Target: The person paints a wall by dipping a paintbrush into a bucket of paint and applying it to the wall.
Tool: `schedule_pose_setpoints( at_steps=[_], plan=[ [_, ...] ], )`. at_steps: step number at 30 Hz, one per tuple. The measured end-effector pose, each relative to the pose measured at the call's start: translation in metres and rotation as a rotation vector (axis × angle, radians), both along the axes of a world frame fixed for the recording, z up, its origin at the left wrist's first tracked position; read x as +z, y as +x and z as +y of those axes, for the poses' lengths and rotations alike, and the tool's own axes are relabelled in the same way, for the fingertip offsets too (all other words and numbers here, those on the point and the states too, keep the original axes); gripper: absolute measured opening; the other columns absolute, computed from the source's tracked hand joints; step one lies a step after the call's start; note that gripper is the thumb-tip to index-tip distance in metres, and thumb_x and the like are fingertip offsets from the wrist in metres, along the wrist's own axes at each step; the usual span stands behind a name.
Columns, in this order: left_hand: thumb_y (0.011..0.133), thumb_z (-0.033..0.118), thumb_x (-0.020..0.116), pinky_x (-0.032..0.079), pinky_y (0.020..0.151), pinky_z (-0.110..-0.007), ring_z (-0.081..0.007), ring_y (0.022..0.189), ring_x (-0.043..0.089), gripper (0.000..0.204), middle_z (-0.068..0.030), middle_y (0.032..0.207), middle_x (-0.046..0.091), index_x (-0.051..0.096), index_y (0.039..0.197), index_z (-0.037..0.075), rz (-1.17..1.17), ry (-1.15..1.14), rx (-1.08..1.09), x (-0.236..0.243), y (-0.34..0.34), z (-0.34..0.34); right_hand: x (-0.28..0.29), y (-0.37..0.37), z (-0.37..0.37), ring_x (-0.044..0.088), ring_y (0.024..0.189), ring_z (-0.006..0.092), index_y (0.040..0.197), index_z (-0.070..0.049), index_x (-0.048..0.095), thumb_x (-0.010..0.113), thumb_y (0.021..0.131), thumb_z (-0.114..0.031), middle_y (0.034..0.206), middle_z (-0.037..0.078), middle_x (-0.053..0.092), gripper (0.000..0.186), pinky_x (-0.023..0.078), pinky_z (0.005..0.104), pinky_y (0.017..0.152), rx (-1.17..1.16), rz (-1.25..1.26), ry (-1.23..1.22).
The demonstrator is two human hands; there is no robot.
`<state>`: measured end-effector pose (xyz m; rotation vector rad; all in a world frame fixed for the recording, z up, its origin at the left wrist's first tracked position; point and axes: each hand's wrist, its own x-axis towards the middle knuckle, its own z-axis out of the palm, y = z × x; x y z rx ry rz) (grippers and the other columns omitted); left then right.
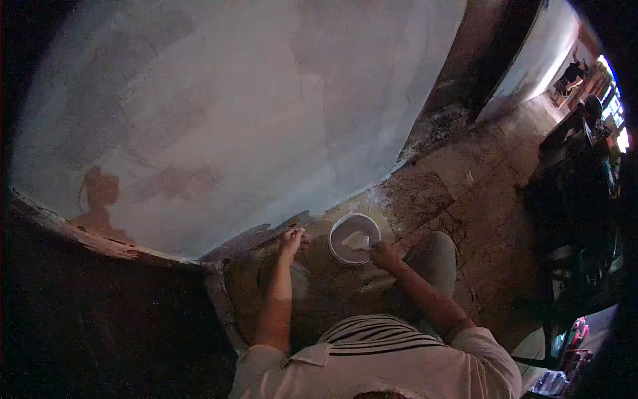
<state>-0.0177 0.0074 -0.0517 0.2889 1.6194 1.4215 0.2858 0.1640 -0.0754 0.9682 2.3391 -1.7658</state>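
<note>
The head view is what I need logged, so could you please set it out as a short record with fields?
Left hand: curled, near the foot of the wall; any hold unclear
Right hand: at the bucket's right rim; exact grip unclear
Bucket: round, white-rimmed, pale patch inside
Wall: pale, blotchy, dark shadow at left
Floor: brownish, marked
Background: another person, upper right

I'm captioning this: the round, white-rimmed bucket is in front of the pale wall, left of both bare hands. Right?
Not left of both: the head view shows the round, white-rimmed bucket between the bare left hand and right hand. The rest holds.
</note>
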Motion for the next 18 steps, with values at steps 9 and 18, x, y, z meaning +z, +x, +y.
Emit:
schedule_pose_setpoints(
  at_steps=[9,18],
  plan=[
    [0.087,0.03,0.055,0.049,0.049,-0.027,-0.0146,0.061,0.062,0.025,-0.0045,0.072,0.061,0.056,0.09,0.006,0.023,-0.036,0.038,0.004,-0.001,-0.009,0.059,-0.009,-0.019,0.05,0.048,0.0171,0.103,-0.001,0.057,0.056,0.085,-0.034,0.061,0.005,0.053,0.038,0.043,0.0313,0.046,-0.227,0.066,0.237],
    [0.087,0.029,0.055,0.05,0.049,-0.03,-0.0163,0.065,0.063,0.024,-0.0047,0.07,0.059,0.057,0.087,0.005,-0.023,0.037,0.01,0.0,-0.006,-0.007,0.12,-0.031,-0.014,0.06,0.067,0.0285,0.092,0.003,0.057,0.058,0.083,-0.025,0.076,0.018,0.06,0.029,0.046,0.0407,0.061,-0.341,0.005,0.279]
  ],
)
